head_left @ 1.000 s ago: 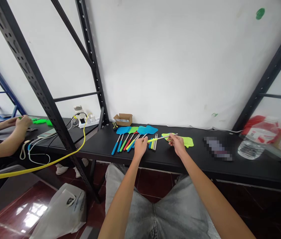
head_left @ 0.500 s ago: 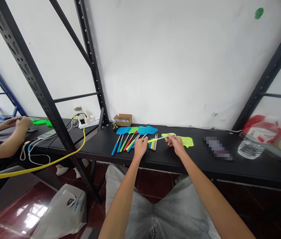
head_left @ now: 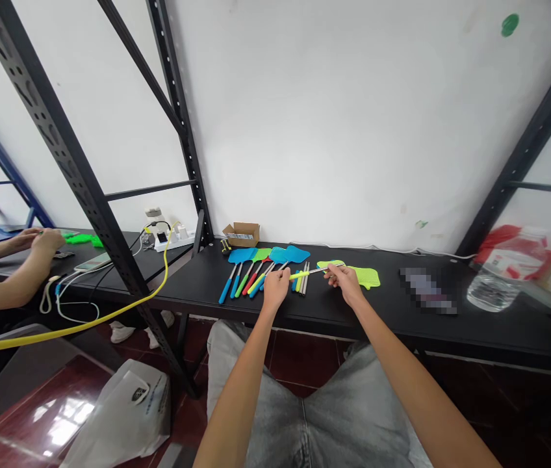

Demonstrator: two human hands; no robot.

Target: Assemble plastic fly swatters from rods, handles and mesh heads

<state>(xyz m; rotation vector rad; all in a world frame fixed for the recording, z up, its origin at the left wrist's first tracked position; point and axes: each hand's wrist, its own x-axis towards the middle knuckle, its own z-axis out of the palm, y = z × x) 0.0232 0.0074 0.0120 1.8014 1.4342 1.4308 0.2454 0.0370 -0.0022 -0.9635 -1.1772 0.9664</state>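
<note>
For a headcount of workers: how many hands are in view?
4: the wearer's left hand on the yellow handle, the right hand on the metal rod, and a co-worker's two hands close together at far left.

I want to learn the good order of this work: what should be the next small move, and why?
Probably the right grip should leave the metal rod and take the yellow-green swatter head lying nearby: the left grip holds the rod's yellow handle, and no head shows on the rod.
</note>
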